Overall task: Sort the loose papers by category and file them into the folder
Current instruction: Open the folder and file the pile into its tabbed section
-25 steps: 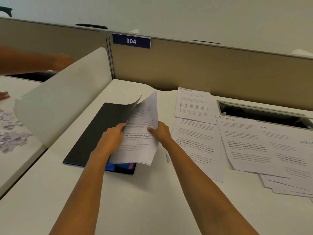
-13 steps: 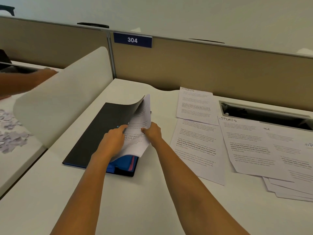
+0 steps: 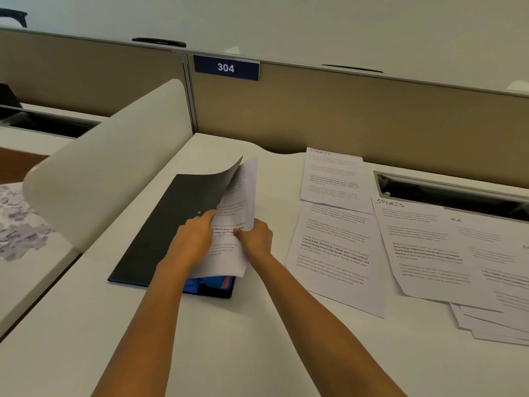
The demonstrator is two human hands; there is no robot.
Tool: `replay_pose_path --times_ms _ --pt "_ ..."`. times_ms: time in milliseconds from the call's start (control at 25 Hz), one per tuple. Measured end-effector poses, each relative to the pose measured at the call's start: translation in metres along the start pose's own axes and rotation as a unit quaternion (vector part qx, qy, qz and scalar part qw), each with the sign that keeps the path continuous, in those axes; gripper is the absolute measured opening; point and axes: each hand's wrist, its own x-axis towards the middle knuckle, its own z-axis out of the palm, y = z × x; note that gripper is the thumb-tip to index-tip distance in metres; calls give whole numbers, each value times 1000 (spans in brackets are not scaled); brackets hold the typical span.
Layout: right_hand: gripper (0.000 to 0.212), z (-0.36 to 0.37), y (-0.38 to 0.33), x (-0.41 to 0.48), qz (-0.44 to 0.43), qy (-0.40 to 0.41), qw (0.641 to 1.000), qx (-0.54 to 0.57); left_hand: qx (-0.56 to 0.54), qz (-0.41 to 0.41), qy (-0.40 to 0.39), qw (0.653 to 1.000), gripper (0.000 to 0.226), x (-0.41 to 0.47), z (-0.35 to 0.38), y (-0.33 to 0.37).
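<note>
A black folder [image 3: 160, 239] lies at the left of a white bench [image 3: 257, 339], its cover lifted by the left hand [image 3: 194, 242]. The right hand [image 3: 256, 239] pinches a printed sheaf [image 3: 234, 224] tucked under that cover. Loose papers [image 3: 337, 247], some headed "SPORTS", lie spread to the right.

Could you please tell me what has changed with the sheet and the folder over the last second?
The printed sheet has swung from lying open to the right to standing nearly upright, tucked further under the raised black cover of the folder. The right hand moved left with it, closing toward the left hand. Both hands keep hold. The loose papers on the desk stayed put.
</note>
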Motion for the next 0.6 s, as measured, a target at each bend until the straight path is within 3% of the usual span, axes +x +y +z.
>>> replay_pose_path --times_ms 160,400,600 --pt "32 9 0 1 -14 1 999 -42 4 -8 4 1000 43 3 -5 0" --pt "40 20 1 4 23 -19 1000 -10 29 -4 6 1000 45 1 1 2" --pt "26 45 0 -1 22 -4 1000 -6 57 -10 2 998 48 3 6 1"
